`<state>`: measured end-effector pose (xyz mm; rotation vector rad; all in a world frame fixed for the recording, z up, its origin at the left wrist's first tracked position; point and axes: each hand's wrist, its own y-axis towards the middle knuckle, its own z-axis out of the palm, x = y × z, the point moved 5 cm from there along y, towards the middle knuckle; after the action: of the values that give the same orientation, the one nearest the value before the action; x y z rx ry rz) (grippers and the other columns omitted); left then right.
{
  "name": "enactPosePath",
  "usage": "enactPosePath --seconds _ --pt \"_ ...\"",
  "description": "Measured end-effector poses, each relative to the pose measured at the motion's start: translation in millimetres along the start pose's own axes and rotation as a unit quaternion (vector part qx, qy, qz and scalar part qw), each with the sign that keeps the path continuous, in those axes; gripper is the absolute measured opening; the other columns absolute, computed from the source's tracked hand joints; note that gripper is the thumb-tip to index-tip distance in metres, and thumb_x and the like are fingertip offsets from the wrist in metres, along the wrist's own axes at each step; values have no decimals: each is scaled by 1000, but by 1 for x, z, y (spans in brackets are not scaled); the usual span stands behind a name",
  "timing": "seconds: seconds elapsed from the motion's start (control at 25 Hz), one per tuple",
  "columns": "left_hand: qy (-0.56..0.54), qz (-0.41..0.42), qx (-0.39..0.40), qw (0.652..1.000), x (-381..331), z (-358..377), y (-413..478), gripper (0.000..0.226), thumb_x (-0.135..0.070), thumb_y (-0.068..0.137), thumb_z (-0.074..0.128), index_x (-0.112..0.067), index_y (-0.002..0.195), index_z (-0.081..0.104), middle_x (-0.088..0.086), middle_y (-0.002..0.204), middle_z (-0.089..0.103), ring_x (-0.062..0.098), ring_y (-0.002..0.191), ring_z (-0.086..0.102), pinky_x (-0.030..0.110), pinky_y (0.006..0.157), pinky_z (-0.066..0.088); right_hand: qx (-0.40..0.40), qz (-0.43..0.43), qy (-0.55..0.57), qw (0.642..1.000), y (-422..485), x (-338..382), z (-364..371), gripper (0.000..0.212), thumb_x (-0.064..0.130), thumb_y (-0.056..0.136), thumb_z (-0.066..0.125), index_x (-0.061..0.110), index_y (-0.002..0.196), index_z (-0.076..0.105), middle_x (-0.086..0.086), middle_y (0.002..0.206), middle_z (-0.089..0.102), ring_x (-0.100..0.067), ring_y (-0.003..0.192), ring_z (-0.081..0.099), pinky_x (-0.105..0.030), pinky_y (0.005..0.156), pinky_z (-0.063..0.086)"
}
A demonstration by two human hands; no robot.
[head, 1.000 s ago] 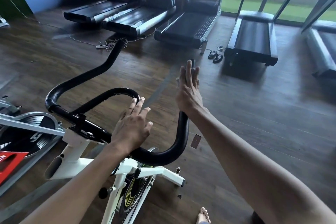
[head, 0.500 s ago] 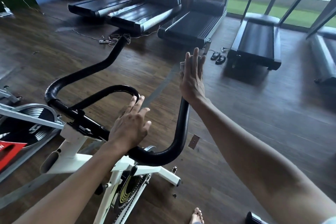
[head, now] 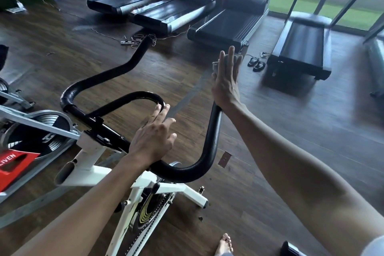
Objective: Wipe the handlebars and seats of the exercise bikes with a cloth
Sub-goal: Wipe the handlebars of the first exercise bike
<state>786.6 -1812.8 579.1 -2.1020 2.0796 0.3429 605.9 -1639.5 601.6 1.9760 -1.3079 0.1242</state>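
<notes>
A white exercise bike [head: 89, 164] stands in front of me with black curved handlebars [head: 212, 143]. My right hand [head: 225, 81] lies flat with straight fingers against the upper end of the right handlebar arm, pressing a pale cloth [head: 216, 66] that peeks out along its left edge. My left hand [head: 153, 139] rests with relaxed fingers on the centre bar, its fingertips touching the inner handlebar loop [head: 133, 97]. The left handlebar arm [head: 116, 72] rises free toward the back. The seat is out of view.
A second bike with a red part [head: 12, 164] and a flywheel [head: 41, 131] stands at the left. Several treadmills [head: 228, 25] line the far wall and window. A power strip [head: 126, 42] with cables and a pair of sandals [head: 256, 64] lie on the wooden floor. My bare foot [head: 224, 243] is below.
My right hand with the cloth has slid a little farther up the right handlebar arm. My left hand has stayed on the centre bar. The camera has shifted slightly.
</notes>
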Motion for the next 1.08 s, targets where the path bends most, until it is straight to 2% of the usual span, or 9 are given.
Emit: enactPosePath --seconds 0.08,0.16,0.32,0.44,0.56,0.68,0.84,0.96,1.08 --pt "-2 -6 0 1000 0 0 -1 44 -36 96 54 -24 139 49 -6 166 6 11 153 -1 38 116 28 7 8 8 1000 -9 1 1 71 -12 94 41 0 157 11 -26 164 -3 -51 147 -14 -44 119 -11" --pt "-6 -14 2 1000 -2 0 -1 44 -35 97 53 -25 139 48 -8 166 5 9 152 -2 38 115 30 41 18 12 999 -31 5 6 68 -1 99 40 2 158 6 -23 164 -9 -49 147 -18 -40 116 -20" --pt "-19 -22 -4 1000 -2 -4 -2 42 -33 98 53 -26 138 49 -10 166 8 8 152 0 38 114 31 147 126 83 978 -79 23 2 61 26 108 32 16 159 -1 0 162 -28 -28 145 -34 -33 115 -24" --pt "-41 -16 -10 999 -2 -2 0 39 -28 96 55 -23 135 53 -8 165 15 9 152 6 41 112 35 165 174 126 963 -119 42 -17 56 26 109 31 17 160 9 0 165 -20 -20 149 -27 -37 122 -14" --pt "-87 -11 -79 993 2 -7 -3 36 -20 95 57 -17 130 59 2 159 34 17 149 25 37 115 33 158 165 139 964 -151 67 -31 52 22 108 34 14 158 20 -2 167 -8 -8 148 -22 -35 123 -10" --pt "-90 -24 -138 986 15 -12 -14 36 -14 94 56 -10 129 61 11 148 49 24 140 42 33 115 32 150 175 154 961 -182 84 -40 49 23 108 36 19 156 27 2 168 -1 -15 152 -19 -33 124 -9" --pt "-103 -19 -149 983 26 -10 -38 41 -10 98 46 -9 138 55 10 144 54 23 135 49 31 112 35 112 110 100 983 -235 119 -45 44 25 107 37 18 151 37 0 166 17 -19 154 -9 -38 125 -4" --pt "-106 -18 -139 984 26 -11 -41 43 -8 99 43 -10 141 53 9 146 52 22 135 49 30 111 36 74 18 -9 997 -263 149 -40 50 26 103 39 11 150 40 -7 159 34 -27 154 12 -46 125 7" --pt "-123 -4 -120 985 31 -15 -38 43 -6 98 43 -9 139 54 10 145 53 23 134 50 30 112 36 62 -35 -68 995 -261 166 -29 53 20 99 46 7 150 40 -11 156 39 -31 149 28 -47 122 16"
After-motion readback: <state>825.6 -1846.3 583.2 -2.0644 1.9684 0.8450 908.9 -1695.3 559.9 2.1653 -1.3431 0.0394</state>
